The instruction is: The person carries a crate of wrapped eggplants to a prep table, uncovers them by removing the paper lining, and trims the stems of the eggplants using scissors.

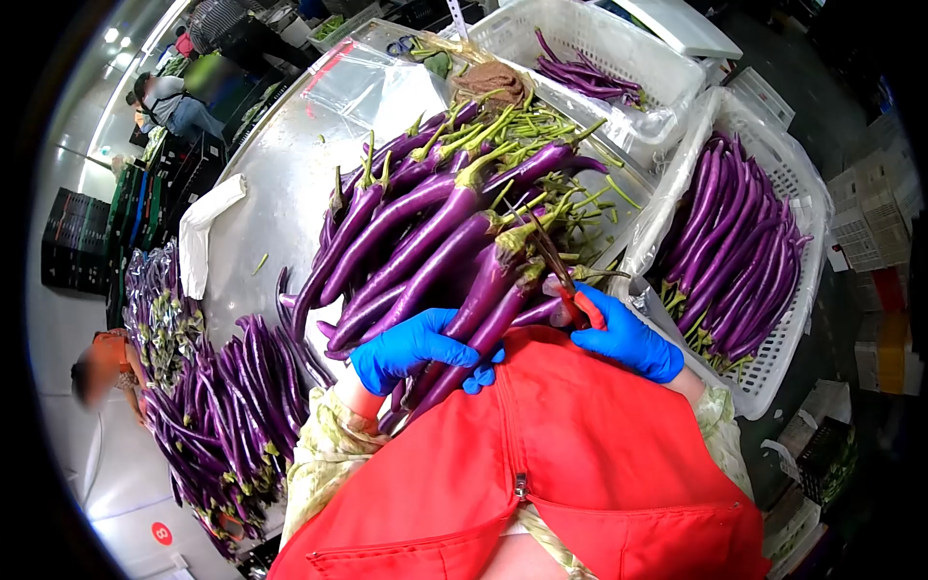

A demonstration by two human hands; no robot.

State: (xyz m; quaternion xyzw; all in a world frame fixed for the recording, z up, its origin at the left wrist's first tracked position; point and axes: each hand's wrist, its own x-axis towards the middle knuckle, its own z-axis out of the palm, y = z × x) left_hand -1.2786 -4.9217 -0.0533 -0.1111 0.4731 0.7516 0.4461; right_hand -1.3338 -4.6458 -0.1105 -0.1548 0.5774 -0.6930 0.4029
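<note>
My left hand, in a blue glove, is wrapped round a couple of long purple eggplants just in front of my red apron. Their green stem ends point up and to the right. My right hand, also blue-gloved, grips red-handled scissors. The dark blades reach up beside the stems of the held eggplants; whether they touch is unclear. Beyond both hands lies a large heap of eggplants on the metal table, with cut green stem pieces scattered at its far right.
To the right stands a white lined crate full of eggplants, with another white crate at the back. More eggplants are piled at left, near bagged ones. Clear plastic bags lie on the table. Several people are in the background.
</note>
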